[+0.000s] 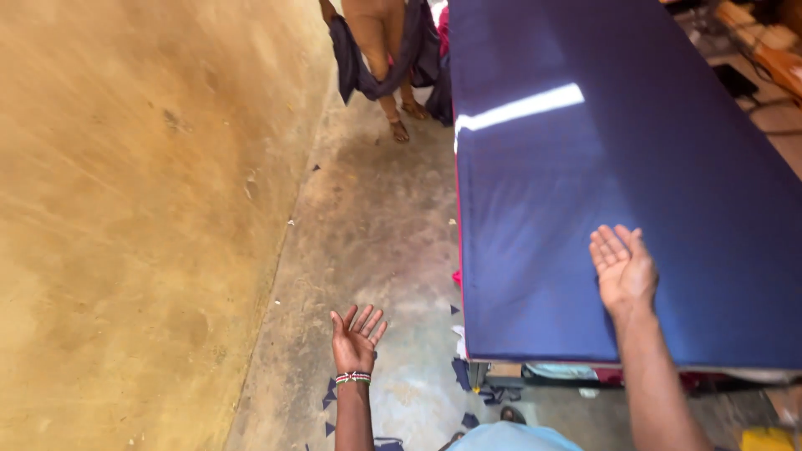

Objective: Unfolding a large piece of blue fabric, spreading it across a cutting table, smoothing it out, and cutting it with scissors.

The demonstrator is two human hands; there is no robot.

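Right hand point(623, 269) spread flat, palm up, empty, over near end of blue cloth point(618, 167). Left hand point(356, 338) splayed, empty, left of cloth's edge, above floor.

A large sheet of dark blue cloth point(635, 167) is lying spread flat and smooth across a long table, covering its top from the near edge to the far end. A bright streak of light is falling across its far half, and a thin red edge is showing along its left side.
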